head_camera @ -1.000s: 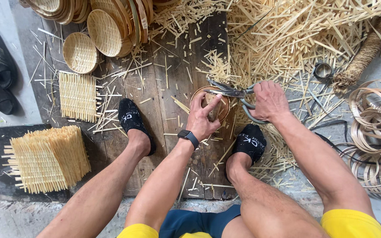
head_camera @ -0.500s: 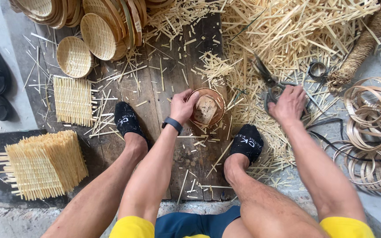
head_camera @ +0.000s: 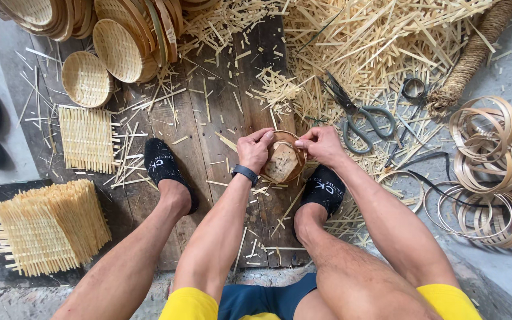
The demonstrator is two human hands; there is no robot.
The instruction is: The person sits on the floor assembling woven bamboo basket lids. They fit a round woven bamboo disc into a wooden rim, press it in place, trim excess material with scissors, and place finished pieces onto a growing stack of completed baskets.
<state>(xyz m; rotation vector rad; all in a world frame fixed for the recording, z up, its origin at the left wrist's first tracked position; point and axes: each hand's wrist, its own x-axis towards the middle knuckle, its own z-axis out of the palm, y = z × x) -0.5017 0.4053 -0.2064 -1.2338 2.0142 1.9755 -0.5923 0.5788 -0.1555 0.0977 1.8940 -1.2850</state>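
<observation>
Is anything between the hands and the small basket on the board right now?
Nothing visible. The left hand and right hand both already grip the rim of the small basket from either side. The scissors lie apart, on the bamboo scraps to the right.

A small basket of pale woven bamboo strips, matt and rough, is gripped by both hands at its rim. Weathered dark wooden planks (grain coarse, unfinished) lie beneath. The scissors show dull grey metal. The hoops appear smooth, thin bent bamboo.
</observation>
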